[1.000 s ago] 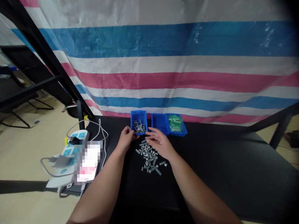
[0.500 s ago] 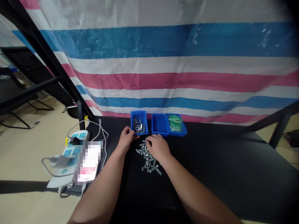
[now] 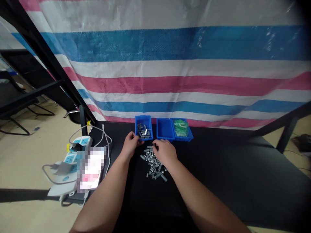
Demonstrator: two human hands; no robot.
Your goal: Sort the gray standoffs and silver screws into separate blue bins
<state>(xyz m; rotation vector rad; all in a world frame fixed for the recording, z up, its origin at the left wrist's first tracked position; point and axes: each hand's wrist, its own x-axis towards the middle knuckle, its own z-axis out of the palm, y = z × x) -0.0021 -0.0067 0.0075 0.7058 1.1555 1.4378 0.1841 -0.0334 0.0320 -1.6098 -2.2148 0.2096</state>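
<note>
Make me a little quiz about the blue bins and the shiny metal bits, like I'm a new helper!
1. Pick one: which hand is over the loose metal pieces? A) left B) right C) both
2. True or false: the rightmost blue bin holds the green packet.
3. Fill in the gap: the left hand is at the ____ blue bin.

Key:
1. B, the right hand.
2. True.
3. Leftmost: the leftmost blue bin.
</note>
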